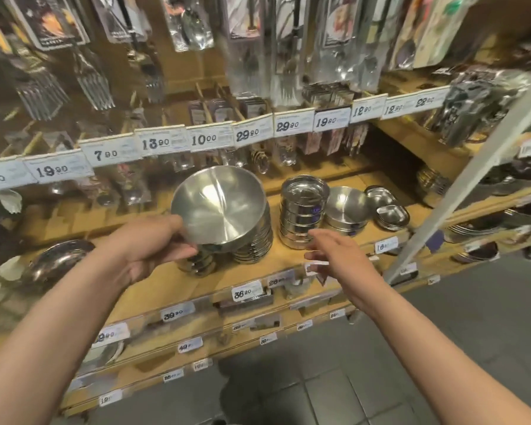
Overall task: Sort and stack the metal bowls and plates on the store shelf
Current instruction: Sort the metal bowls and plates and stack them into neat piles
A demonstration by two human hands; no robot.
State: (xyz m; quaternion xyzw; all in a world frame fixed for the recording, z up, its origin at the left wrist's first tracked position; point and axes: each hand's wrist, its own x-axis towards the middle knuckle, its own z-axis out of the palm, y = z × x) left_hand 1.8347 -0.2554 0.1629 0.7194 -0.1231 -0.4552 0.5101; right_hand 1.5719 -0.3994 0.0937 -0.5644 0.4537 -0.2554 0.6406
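Note:
My left hand [154,245] grips the near rim of a large shiny metal bowl [224,204], tilted so its inside faces me, above the wooden shelf [258,271]. Under and behind the bowl stand two stacks of nested bowls, one small [198,265] and one wider [255,248]. My right hand [334,253] hovers open, fingers spread, just in front of a tall stack of small round dishes [301,210]. Right of that sits a low stack with a bowl on top [347,210], then flat oval plates [388,208].
Price tags line the shelf edges. Packaged cutlery hangs above and behind. A metal dish [59,262] lies at the shelf's left end. A white slanted post [472,179] crosses on the right, with more metalware beyond it. Lower shelves and a tiled floor are below.

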